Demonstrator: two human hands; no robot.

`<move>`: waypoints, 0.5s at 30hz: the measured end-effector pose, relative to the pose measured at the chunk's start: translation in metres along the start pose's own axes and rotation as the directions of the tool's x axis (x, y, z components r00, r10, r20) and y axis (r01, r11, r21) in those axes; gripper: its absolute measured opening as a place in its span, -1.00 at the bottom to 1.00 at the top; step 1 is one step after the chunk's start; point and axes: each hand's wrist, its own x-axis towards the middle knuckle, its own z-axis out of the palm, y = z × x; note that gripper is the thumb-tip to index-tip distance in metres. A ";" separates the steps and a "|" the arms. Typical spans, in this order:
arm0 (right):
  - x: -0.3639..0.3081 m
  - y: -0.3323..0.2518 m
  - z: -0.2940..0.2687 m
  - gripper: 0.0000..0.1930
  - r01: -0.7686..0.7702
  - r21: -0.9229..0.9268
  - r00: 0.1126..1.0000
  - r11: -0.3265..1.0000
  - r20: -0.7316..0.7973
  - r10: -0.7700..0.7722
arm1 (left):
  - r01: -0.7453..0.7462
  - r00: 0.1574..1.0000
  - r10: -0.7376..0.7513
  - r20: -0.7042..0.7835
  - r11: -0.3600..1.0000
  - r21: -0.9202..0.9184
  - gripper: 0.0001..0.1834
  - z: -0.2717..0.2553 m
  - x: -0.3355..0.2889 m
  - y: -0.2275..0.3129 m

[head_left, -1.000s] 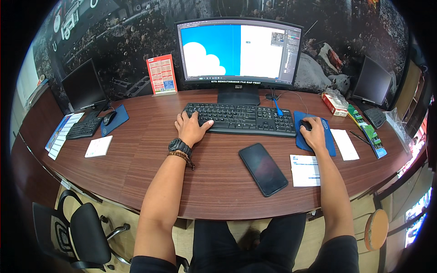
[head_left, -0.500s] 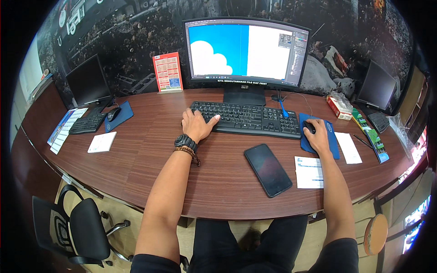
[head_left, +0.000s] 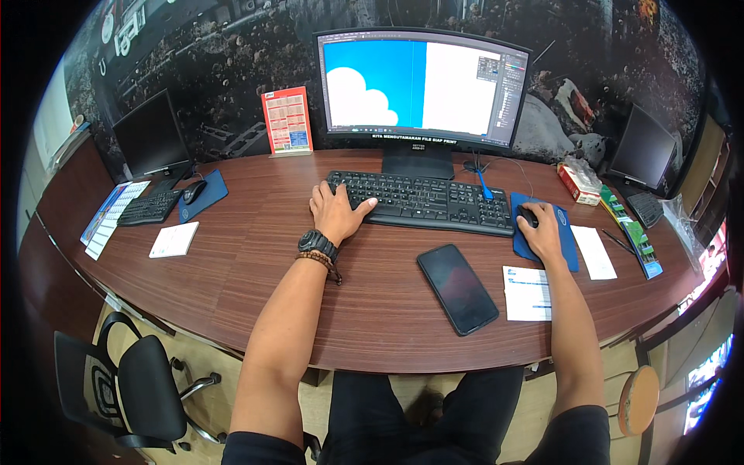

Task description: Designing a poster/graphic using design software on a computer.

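Note:
My left hand (head_left: 338,214) rests on the left end of a black keyboard (head_left: 422,202), its fingers spread over the keys and the thumb apart. A black watch and a beaded bracelet circle that wrist. On the right, my right hand (head_left: 543,232) is wrapped round a black mouse (head_left: 529,217), which it partly covers. Under the mouse lies a blue mouse pad (head_left: 568,246). Behind the keyboard stands a curved monitor (head_left: 457,89), showing an editing window with a white cloud shape on blue and a white area beside it.
A dark phone (head_left: 457,289) lies between my forearms, with a printed paper (head_left: 527,294) beside my right one. A red box (head_left: 579,184) and white paper (head_left: 594,253) sit at right. Leftward are a second keyboard (head_left: 149,208), a notepad (head_left: 174,240) and an office chair (head_left: 151,387).
The whole view has shifted very slightly. Both hands keep their places on the keyboard and mouse, and the screen looks the same.

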 end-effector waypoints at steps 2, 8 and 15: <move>0.001 0.002 0.000 -0.62 -0.002 -0.001 1.000 1.000 -0.001 0.002 | -0.046 0.998 0.047 -0.030 0.998 0.047 -0.07 -0.003 0.000 0.002; 0.000 0.000 0.000 -0.61 -0.007 -0.013 1.000 1.000 -0.003 0.007 | -0.011 0.999 0.013 0.043 0.999 -0.047 -0.21 -0.012 -0.002 0.008; 0.006 -0.033 -0.009 -0.72 0.263 -0.088 0.949 0.961 -0.157 -0.274 | 0.019 0.995 -0.016 0.098 0.999 -0.026 -0.21 -0.013 -0.001 0.012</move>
